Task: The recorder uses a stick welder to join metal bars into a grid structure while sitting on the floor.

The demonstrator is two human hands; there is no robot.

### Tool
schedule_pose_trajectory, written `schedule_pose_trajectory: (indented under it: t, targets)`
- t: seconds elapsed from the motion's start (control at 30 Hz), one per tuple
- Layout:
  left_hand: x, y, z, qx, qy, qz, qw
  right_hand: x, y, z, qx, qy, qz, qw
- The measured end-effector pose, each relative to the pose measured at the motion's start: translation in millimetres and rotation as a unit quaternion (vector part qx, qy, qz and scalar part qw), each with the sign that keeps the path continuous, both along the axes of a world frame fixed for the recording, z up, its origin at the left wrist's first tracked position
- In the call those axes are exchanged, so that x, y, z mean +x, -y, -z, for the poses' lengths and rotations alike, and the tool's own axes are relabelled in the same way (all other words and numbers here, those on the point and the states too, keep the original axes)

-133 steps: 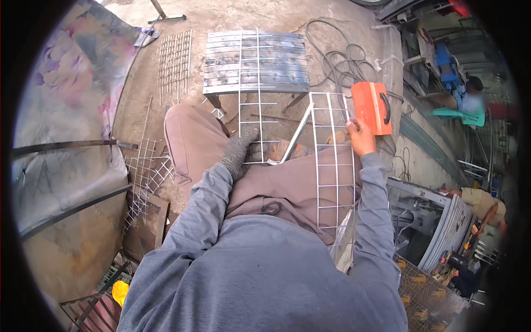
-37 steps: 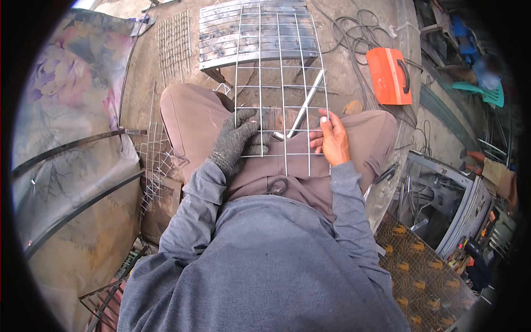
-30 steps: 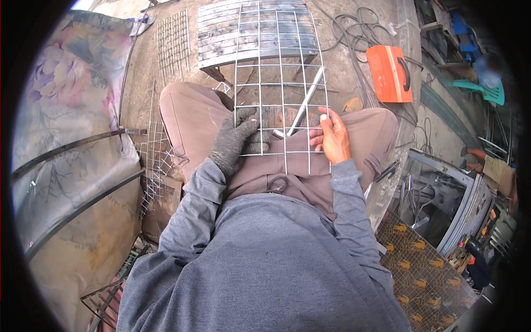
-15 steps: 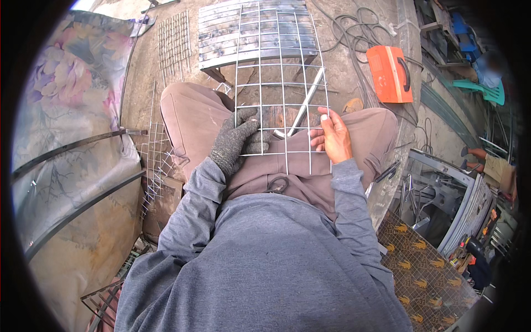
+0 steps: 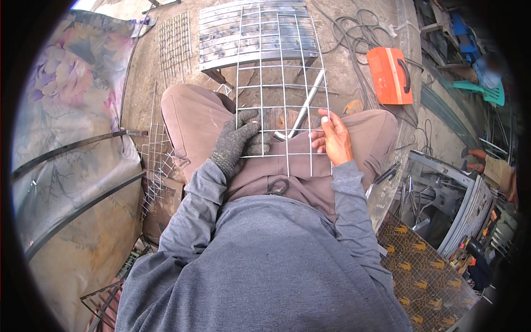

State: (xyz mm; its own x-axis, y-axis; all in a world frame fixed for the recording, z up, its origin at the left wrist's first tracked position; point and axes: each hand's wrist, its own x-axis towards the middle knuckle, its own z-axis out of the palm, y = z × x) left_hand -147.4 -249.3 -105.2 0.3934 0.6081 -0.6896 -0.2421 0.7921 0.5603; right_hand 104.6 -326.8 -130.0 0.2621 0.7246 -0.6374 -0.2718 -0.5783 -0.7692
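Note:
A panel of silvery wire mesh (image 5: 284,105) with square openings is held up over my lap, its far end overlapping a low slatted metal table. My left hand (image 5: 238,143), in a dark grey knit glove, is closed round the wires at the panel's near left corner. On the right edge, my bare right hand (image 5: 335,139) grips the outer wire, thumb on top and fingers beneath. Between my legs, under the mesh, a bent silvery metal tube (image 5: 307,105) lies by a piece of brown wood (image 5: 279,117).
Beyond the mesh stands the slatted table (image 5: 221,33). An orange machine with a black handle (image 5: 389,76) sits right, near coiled cables (image 5: 359,27). More mesh panels (image 5: 175,41) lie left, beside a floral sheet (image 5: 66,83). Another person (image 5: 487,72) is at far right.
Almost nothing differs. The mesh and both hands sit very slightly lower in the picture, with the same grip.

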Motion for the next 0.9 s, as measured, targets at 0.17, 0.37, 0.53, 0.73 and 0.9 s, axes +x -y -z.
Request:
schedule_pose_trajectory:
  t: [0.17,0.37,0.53,0.73,0.9]
  targets:
    - [0.9,-0.8,-1.7,0.004,0.006,0.000,1.000,-0.9,-1.4,-1.0,0.006,0.003,0.006,1.000]
    - [0.6,-1.1,-1.0,0.000,0.008,-0.003,1.000,-0.3,0.3,-0.9,0.004,0.003,-0.002,1.000]
    - [4.1,-1.3,-5.1,0.007,-0.014,0.001,1.000,-0.1,0.8,-1.7,0.004,0.003,0.002,1.000]
    - [1.3,-2.8,0.1,0.017,-0.015,0.033,0.999,0.7,0.0,0.3,0.010,0.002,-0.003,1.000]
    - [-0.8,-1.7,4.3,0.020,0.001,0.027,0.999,-3.7,-1.1,-4.2,0.012,0.017,0.005,1.000]
